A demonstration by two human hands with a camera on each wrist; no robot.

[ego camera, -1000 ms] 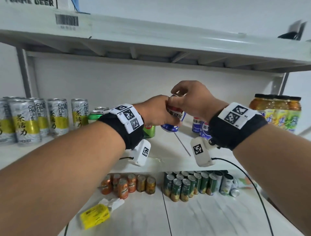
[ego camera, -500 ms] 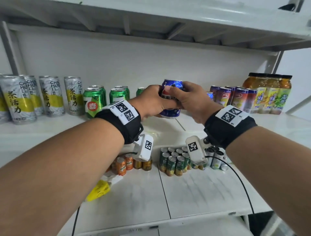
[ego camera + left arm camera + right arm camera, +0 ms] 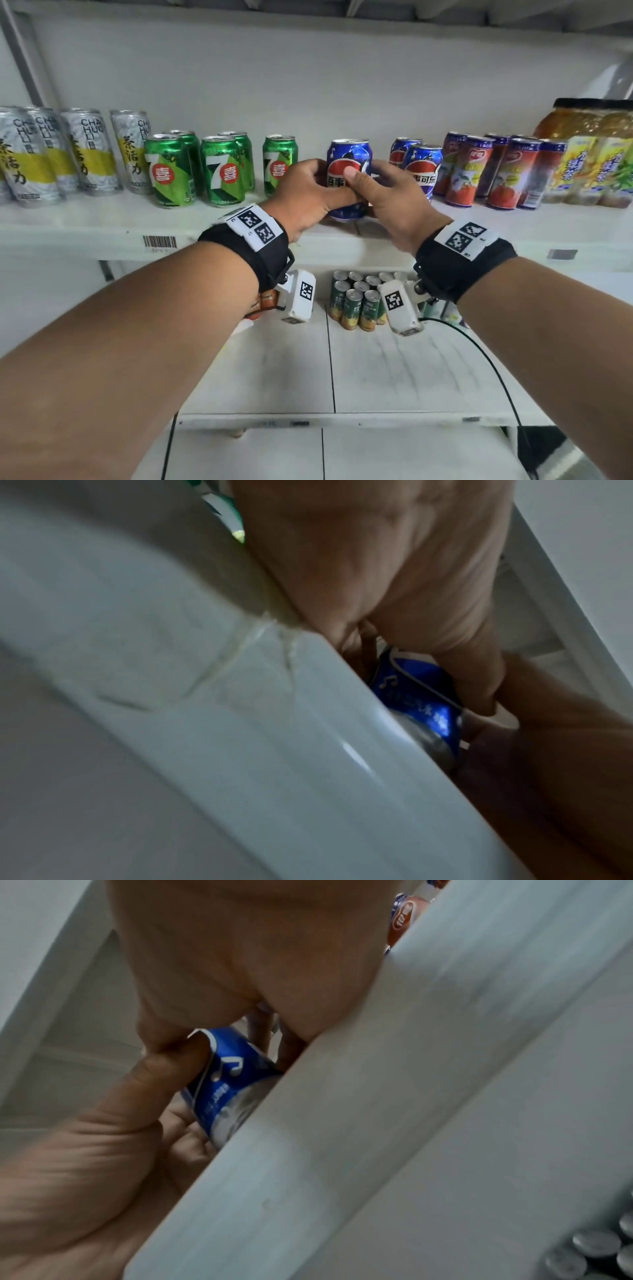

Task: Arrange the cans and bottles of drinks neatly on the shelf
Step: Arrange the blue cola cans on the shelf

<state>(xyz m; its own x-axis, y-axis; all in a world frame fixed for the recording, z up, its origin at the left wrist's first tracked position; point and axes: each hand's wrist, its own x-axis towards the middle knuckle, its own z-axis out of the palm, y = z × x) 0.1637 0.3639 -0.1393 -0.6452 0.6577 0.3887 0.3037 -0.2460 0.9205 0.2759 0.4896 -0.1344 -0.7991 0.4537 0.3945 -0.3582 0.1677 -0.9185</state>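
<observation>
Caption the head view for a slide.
Both hands, left hand and right hand, grip a blue cola can on the shelf.

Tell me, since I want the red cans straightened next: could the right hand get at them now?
Probably not yet: the right hand grips the blue can together with the left hand. The red cans stand unobstructed nearby.

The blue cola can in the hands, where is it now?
In the head view, the blue cola can stands mid-shelf, gripped by left hand and right hand, between green cans and other blue cans.
</observation>
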